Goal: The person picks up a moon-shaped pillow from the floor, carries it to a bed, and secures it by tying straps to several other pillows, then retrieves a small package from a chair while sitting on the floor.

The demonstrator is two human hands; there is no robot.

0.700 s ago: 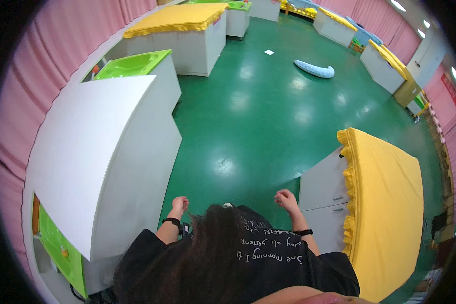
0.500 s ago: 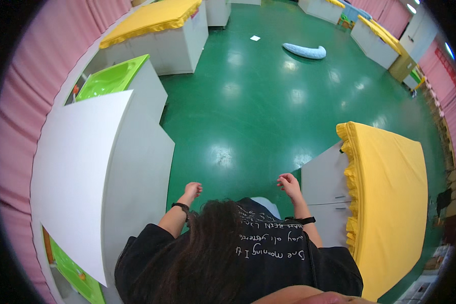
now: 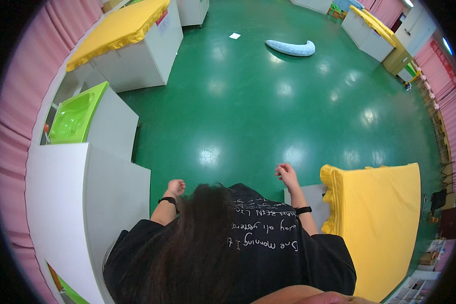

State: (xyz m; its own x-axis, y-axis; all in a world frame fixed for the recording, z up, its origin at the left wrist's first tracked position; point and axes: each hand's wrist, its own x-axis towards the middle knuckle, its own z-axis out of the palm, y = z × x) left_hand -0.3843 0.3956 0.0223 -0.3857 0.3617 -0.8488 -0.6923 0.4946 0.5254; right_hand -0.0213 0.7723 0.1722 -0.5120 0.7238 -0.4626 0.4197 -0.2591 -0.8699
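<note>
Both arms hang bent at my sides, with dark bands on the wrists. My left hand is in the air beside a white cabinet with a white top, apart from it. Its fingers curl loosely, and I see nothing in them. My right hand is raised over the green floor, just left of a cabinet under a yellow frilled cover. Its fingers are bent and slightly apart, holding nothing visible. Neither hand touches anything.
A green sink basin is set in the counter on the left, and a yellow-covered cabinet stands beyond it. On the green floor ahead lie a curved light-blue cushion and a white sheet. Pink curtains line the left side.
I have moved forward: the cabinets on both sides have slid nearer and lower in view. Both hands remain at my sides and have taken hold of nothing.
</note>
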